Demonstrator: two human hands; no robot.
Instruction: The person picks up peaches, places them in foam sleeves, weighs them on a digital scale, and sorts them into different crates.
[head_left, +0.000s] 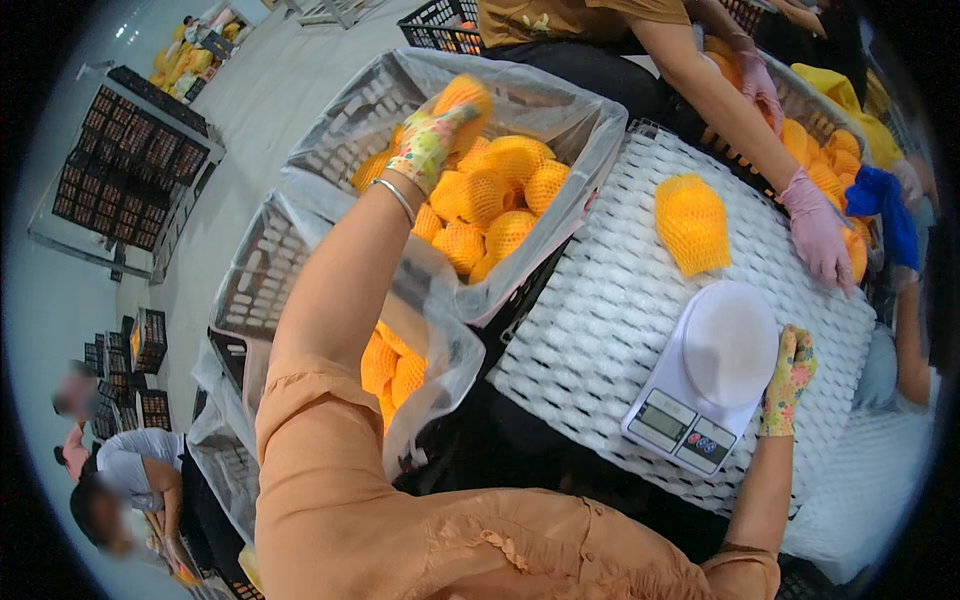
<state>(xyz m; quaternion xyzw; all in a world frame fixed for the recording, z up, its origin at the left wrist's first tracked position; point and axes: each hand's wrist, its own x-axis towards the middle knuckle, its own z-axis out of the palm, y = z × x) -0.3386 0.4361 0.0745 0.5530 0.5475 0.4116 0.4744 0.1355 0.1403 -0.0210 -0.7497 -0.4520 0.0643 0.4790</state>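
Observation:
My left hand (421, 150), in a floral glove, grips a fruit in an orange foam net sleeve (466, 94). It is raised over a plastic-lined crate (592, 112) that holds several sleeved fruits (480, 195). Beside the right edge of a white kitchen scale (675, 375) is my right hand (789, 379), gloved alike, with its fingers curled. Whether it touches the scale I cannot tell. The scale's round plate (731, 345) bears nothing. Beyond it, one sleeved fruit (691, 225) lies on the white foam netting (585, 330) covering the work surface.
A second lined crate (259, 262) with sleeved fruits stands close on my left. Across the surface, a co-worker's pink-gloved hand (817, 229) rests near another fruit crate (840, 161). Stacked black crates (127, 165) and other people are farther left.

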